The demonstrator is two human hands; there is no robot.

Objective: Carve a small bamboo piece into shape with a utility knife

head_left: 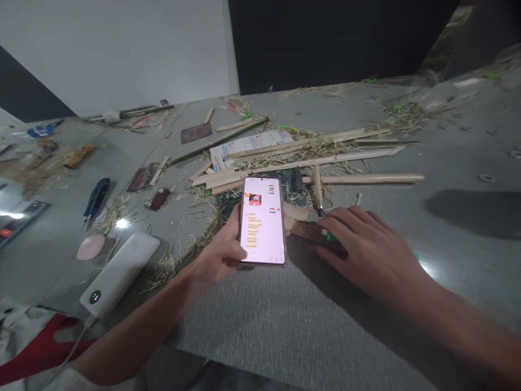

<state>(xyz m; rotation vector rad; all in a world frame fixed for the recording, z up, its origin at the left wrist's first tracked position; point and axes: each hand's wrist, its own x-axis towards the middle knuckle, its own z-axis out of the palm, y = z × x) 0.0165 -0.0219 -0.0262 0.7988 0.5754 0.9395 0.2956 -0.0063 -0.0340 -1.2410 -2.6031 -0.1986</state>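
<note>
A lit smartphone [264, 220] is tilted up before me, a chat-like page with small pictures on its screen. My left hand [226, 247] is closed around it, thumb along the lower left edge. Over to the right, my right hand [362, 244] straddles a brown piece of wood [311, 231], fingers on the far side and thumb on the near side. A bit of green [331, 237] shows between those fingers; its kind is hidden. Just beyond them lies a hammer [318, 187] with a pale wooden handle.
Behind the phone lie wooden sticks [366, 178], shavings and a printed sheet [252, 144]. To the left are a white power bank [120, 271] with a cable, a pink oval object [90, 247], a dark blue-handled tool [97, 198] and brown flat pieces [196, 133]. A wall [154, 49] stands behind.
</note>
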